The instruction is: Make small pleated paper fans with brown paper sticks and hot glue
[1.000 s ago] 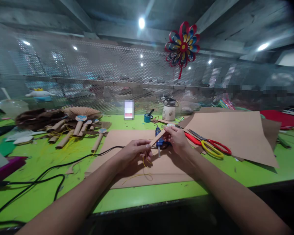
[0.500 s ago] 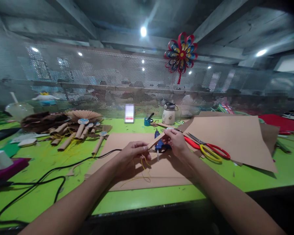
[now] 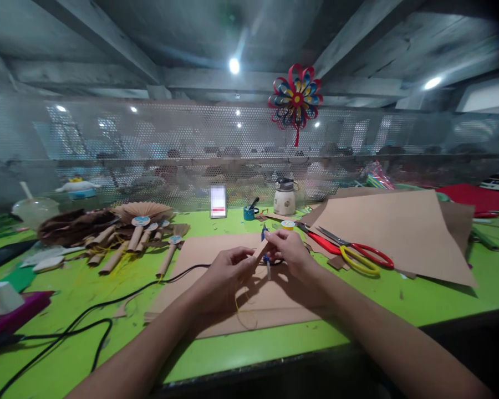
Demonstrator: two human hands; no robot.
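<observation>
While both hands are raised over the brown paper sheet [image 3: 195,249] on the green table [image 3: 299,343], the left hand [image 3: 235,269] and the right hand [image 3: 291,249] hold a narrow brown paper piece [image 3: 261,252] between them, fingers closed on its opposite ends. Whether the piece is flat or rolled cannot be told. A yellow thread [image 3: 238,310] hangs below the left hand. Directly behind the piece is a blue glue gun [image 3: 264,230], largely obstructed by the piece and the right hand. A black cord [image 3: 162,281] crosses the left side of the table and passes behind the left forearm. Scissors [image 3: 360,267] with red and yellow handles lie to the right of the right hand, beside a large brown sheet [image 3: 393,233]. A round yellow-edged item [image 3: 288,224] lies just beyond the right hand; a teal container [image 3: 249,213], a lit phone [image 3: 218,201] and a bottle [image 3: 284,200] stand farther back. Paper fans [image 3: 140,213] with rolled handles are grouped at the left. Compared with the frame half a second earlier, the hands are closer together, less of the paper piece shows between them, and more of the glue gun is covered. The round item is more exposed. The scissors and fans remain in place on the table.
</observation>
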